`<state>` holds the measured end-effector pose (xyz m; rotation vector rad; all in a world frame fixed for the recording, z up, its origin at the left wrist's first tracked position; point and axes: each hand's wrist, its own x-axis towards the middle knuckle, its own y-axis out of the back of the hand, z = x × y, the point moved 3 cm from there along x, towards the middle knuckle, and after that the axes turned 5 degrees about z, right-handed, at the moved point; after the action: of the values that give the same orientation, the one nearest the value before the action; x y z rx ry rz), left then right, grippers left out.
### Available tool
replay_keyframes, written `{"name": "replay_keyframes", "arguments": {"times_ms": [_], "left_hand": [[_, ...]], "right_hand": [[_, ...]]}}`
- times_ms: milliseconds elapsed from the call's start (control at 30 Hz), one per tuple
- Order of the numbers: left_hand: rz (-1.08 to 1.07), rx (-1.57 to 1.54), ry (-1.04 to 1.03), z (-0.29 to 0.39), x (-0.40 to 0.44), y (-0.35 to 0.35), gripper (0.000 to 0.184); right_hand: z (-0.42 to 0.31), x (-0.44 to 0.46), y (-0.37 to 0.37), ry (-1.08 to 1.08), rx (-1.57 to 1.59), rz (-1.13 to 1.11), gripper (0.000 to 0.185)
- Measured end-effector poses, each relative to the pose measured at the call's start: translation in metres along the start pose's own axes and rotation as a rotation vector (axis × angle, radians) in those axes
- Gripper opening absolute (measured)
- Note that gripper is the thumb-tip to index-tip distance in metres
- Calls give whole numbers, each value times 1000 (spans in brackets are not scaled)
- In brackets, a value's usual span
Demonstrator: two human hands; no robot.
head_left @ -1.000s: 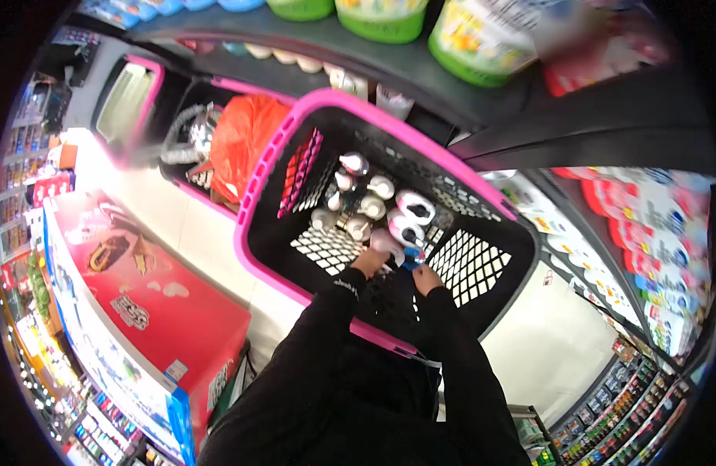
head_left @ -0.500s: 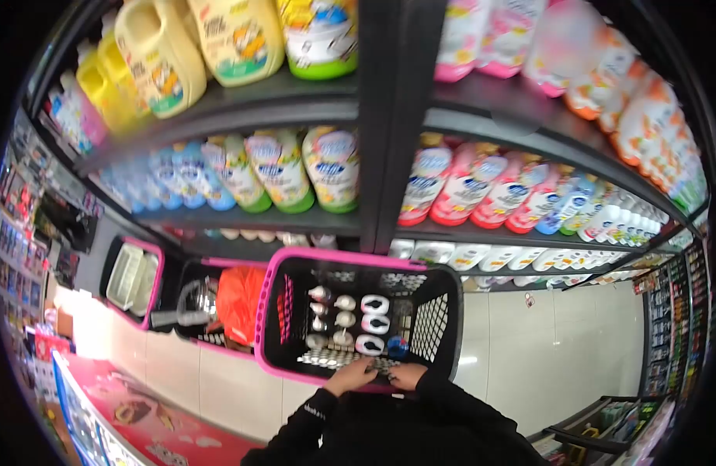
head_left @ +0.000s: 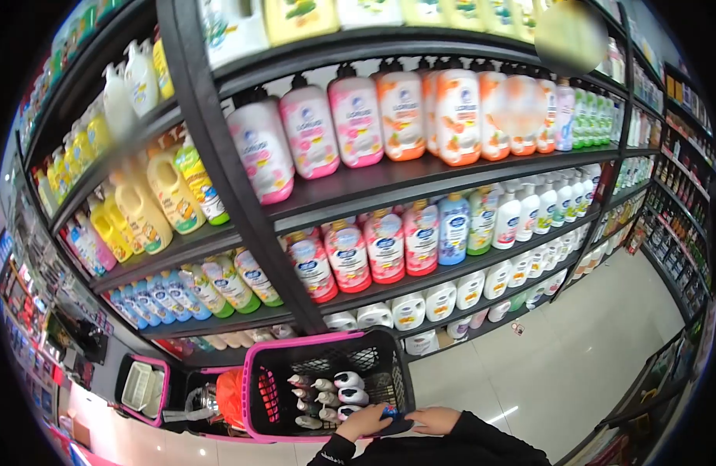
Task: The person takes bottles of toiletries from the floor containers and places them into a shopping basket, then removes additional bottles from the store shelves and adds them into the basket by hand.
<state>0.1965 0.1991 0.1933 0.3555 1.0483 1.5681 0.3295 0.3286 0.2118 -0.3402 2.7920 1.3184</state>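
A black basket with a pink rim (head_left: 253, 371) stands on the floor at the bottom centre. Inside it are several upright bottles with pale pump tops (head_left: 325, 398) and several white bottles with black-and-white caps (head_left: 350, 394). My left hand (head_left: 363, 422) is at the basket's near right side, its fingers closed around a small blue item (head_left: 388, 412). Beside it, my right hand (head_left: 434, 420) reaches in from the right, fingers bent at the basket's near right corner; whether it holds anything is hidden.
Shelves (head_left: 451, 172) full of pump bottles and detergent bottles rise ahead. Left of the basket is a second basket with a red bag (head_left: 231, 398), then a pink-rimmed one (head_left: 144, 390). Tiled floor (head_left: 560, 349) lies to the right.
The view has tilted up and turned right, showing more shelves. My hands have moved from inside the basket to its near right edge, and the blue item is now at my left hand.
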Motion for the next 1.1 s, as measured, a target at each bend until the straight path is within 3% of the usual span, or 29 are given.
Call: {"name": "replay_keyframes", "arguments": {"times_ms": [100,133,400,500,767,867,933,1100], "left_hand": [[-85,-47,-113,37,16,-20,55],[-21,-7,-161,46,21,-30,55],[-194,4,-174,125,48,-79,56],[-177,26,-330,132,58,-96,56],[-382,159,-303,163,84,-60,54],[-331,105,-411,159,111,-60,45],[-356,142,-371,161,137,-57,50],[-299,175,-358,164,187,-25,54]], "right_hand": [[19,-50,6,3,87,53,40],[25,-65,9,-29,88,52,40],[55,-147,17,-188,106,183,40],[56,-163,22,-205,134,249,40],[62,-184,33,-275,158,397,38],[68,-187,46,-369,235,427,36],[80,-186,51,-281,256,616,35],[109,-162,92,-366,243,524,37]]}}
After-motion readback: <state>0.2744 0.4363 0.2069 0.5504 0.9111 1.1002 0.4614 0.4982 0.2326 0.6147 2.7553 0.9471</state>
